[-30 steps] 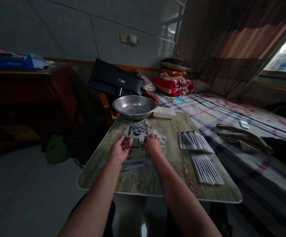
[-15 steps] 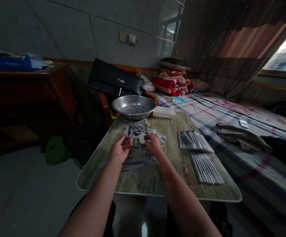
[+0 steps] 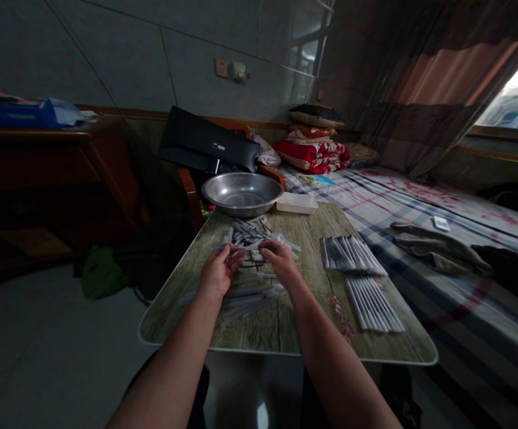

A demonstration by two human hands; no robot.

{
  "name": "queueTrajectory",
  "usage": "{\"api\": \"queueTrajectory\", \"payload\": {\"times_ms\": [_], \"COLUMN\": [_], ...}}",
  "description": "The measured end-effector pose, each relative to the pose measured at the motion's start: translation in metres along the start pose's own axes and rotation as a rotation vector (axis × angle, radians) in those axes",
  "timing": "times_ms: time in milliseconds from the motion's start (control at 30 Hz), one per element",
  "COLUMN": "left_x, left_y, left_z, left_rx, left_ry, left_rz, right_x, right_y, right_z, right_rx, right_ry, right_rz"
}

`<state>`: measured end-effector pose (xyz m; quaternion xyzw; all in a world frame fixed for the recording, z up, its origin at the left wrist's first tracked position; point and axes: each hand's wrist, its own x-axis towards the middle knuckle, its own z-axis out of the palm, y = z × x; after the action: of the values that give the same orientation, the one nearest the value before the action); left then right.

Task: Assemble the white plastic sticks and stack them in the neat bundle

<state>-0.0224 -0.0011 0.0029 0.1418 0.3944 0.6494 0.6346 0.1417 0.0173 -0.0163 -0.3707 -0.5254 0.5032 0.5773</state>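
Note:
My left hand [image 3: 219,273] is closed in a pinch on a thin, whitish plastic tube [image 3: 243,248], held level over the table. At the tube's right end, the fingertips of my right hand [image 3: 282,262] are pinched together on it; whether they hold a second small part I cannot make out. Just beyond both hands lies a loose pile of pale tubes and dark thin pieces [image 3: 246,229]. Nearer to me, several long translucent tubes [image 3: 247,300] lie flat between my forearms.
Two stacked bundles of white sticks, an upper one with dark ends [image 3: 352,256] and a lower one [image 3: 375,305], rest at the table's [image 3: 312,322] right. A steel basin [image 3: 243,195] and a white tray [image 3: 297,204] stand at the far edge. A bed [image 3: 419,208] adjoins the right side.
My right hand has turned slightly, and its fingertips show more plainly at the tube's right end. My left hand keeps its pinch in nearly the same place.

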Motion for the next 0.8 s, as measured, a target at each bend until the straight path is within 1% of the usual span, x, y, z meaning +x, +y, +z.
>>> {"api": "queueTrajectory", "payload": {"times_ms": [100,233,400,467,600,667,733,800], "left_x": [-0.0021,-0.0033,-0.0022,-0.0017,-0.0015,-0.0019,-0.0023,-0.0026], "left_y": [-0.0006,-0.0013,-0.0017,-0.0021,-0.0033,-0.0037,-0.0034,-0.0026], "left_z": [0.0016,0.0016,0.0001,-0.0005,-0.0013,-0.001,-0.0004,0.0003], "left_rx": [0.013,0.022,0.035,0.047,0.079,0.086,0.088,0.087], "left_ry": [-0.015,-0.045,-0.057,-0.068,-0.106,-0.12,-0.134,-0.143], "left_rz": [0.01,0.01,0.053,0.073,0.094,0.085,0.073,0.065], "right_x": [0.0012,0.0019,0.0013,0.0011,0.0005,0.0001,-0.0006,-0.0014], "right_y": [0.0029,0.005,0.005,0.0051,0.0045,0.0036,0.0024,0.0012], "right_z": [-0.0003,-0.0005,-0.0011,-0.0023,-0.0051,-0.0059,-0.006,-0.0051], "right_rx": [0.024,0.001,-0.011,-0.085,-0.361,-0.459,-0.472,-0.405], "right_ry": [0.022,0.051,0.018,0.025,0.034,0.023,0.02,0.026], "right_rz": [-0.006,-0.026,-0.034,-0.04,-0.064,-0.058,-0.034,-0.004]}}
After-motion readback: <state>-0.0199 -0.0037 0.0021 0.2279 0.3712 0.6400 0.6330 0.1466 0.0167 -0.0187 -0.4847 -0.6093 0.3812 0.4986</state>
